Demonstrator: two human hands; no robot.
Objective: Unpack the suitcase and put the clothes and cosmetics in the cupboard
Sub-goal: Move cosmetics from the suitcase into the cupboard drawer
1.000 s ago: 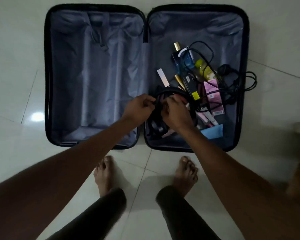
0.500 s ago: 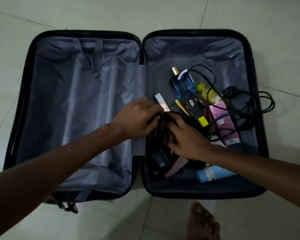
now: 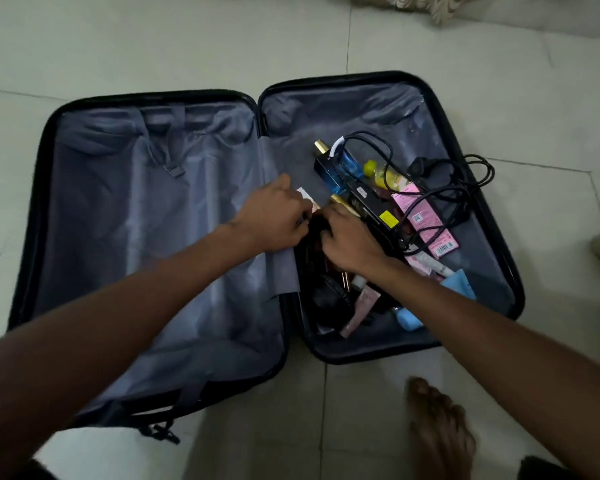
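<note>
1. With both sets of fingers curled down into the same dark bundle, my left hand and right hand meet almost knuckle to knuckle at the inner edge of the right half of the suitcase. Both seem to grip something black there, but I cannot tell exactly what each is holding; it is too dim and tangled.
2. Just under my right wrist lie the nearest cosmetics: a pinkish tube pointing toward my feet, and a pale blue bottle beside it.
3. Beyond my right knuckles, the rest runs diagonally away to the far right: a dark blue perfume bottle, a yellow bottle, a black box and a pink carton, all with long axes slanting the same way.
4. A black cable loops over that pile and spills over the suitcase's right rim, so I judge anything lifted may drag it.
5. My right hand is nearer the heap; the left half shows only grey lining, no clothes.
6. The cupboard is not in view.
</note>
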